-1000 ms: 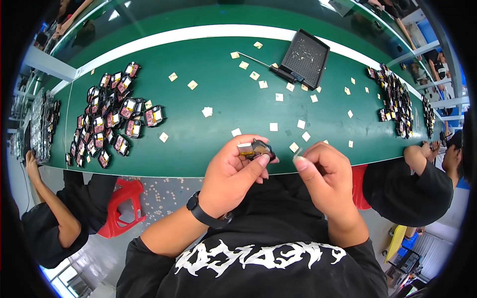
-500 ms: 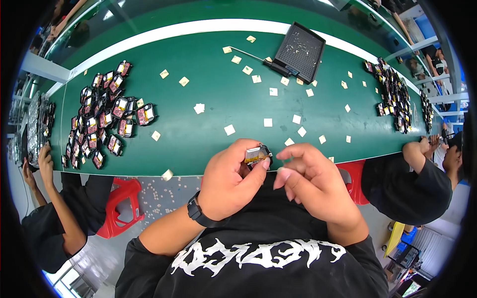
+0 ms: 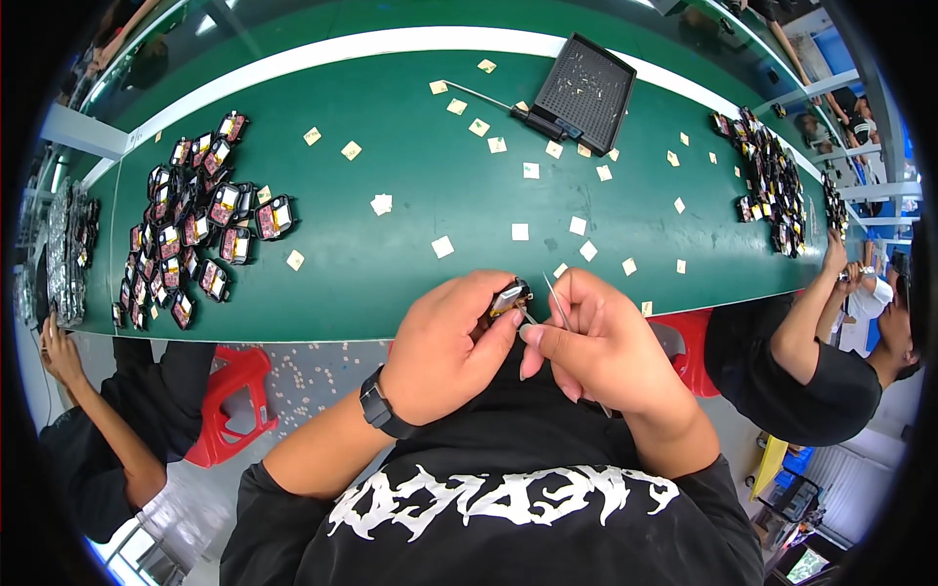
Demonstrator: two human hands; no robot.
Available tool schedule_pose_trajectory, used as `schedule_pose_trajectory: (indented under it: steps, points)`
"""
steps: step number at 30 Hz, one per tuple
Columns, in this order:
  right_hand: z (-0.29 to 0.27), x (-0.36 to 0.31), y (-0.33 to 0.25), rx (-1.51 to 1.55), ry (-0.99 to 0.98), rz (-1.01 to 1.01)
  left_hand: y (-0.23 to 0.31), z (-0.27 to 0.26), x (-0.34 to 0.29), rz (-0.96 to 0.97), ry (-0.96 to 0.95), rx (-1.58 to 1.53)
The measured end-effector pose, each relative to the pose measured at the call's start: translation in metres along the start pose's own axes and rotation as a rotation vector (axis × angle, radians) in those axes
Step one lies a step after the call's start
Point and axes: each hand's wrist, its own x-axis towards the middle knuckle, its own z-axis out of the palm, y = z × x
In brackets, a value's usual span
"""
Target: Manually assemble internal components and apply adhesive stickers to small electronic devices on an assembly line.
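Note:
My left hand (image 3: pixel 451 327) has its fingers wrapped round a small black electronic housing (image 3: pixel 509 296), tilted, with a silvery cell and a strip of amber tape showing inside. Part of the housing is hidden by the thumb and fingers. Close on its right, my right hand (image 3: pixel 606 342) pinches thin metal tweezers (image 3: pixel 557 301) between thumb and forefinger. One slender prong points up past the forefinger. The other reaches toward the lower right edge of the housing; whether it touches cannot be made out. Both hands are held at the table's near edge.
Black housings with reddish boards lie in a pile (image 3: pixel 195 220) at left and another (image 3: pixel 772 181) at right. Small pale paper squares (image 3: pixel 443 246) are scattered over the green table (image 3: pixel 391 293). A black perforated tray (image 3: pixel 591 88) stands at the back. People sit on both sides near red stools (image 3: pixel 233 400).
My right hand's thumb and forefinger have closed in a pinch, and the tweezers now show clearly beside the housing. The housing has turned slightly in my left hand. The view has shifted a little.

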Motion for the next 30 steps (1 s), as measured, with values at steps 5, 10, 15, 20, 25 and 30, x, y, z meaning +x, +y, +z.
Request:
schedule_pose_trajectory:
  steps: [5, 10, 15, 20, 25, 30]
  points:
    - [0.003, -0.001, 0.008, 0.022, 0.026, -0.07, -0.005, -0.001, 0.001, -0.101, -0.033, -0.167]
    - [-0.002, -0.002, 0.018, -0.074, 0.003, -0.149, 0.011, -0.01, 0.004, -0.284, -0.14, -0.364]
    - [0.0, -0.002, 0.021, 0.081, 0.037, -0.279, 0.009, -0.012, 0.004, -0.351, -0.179, -0.43]
    - [-0.006, -0.002, 0.002, -0.283, 0.117, -0.392, 0.0, -0.011, 0.003, -0.237, -0.173, -0.321]
    - [-0.007, 0.015, 0.003, -0.555, 0.096, -0.548, 0.006, -0.013, 0.005, -0.302, -0.303, -0.462]
    - [-0.006, 0.009, 0.015, -0.036, 0.037, -0.344, 0.024, -0.022, 0.005, -0.306, -0.311, -0.555]
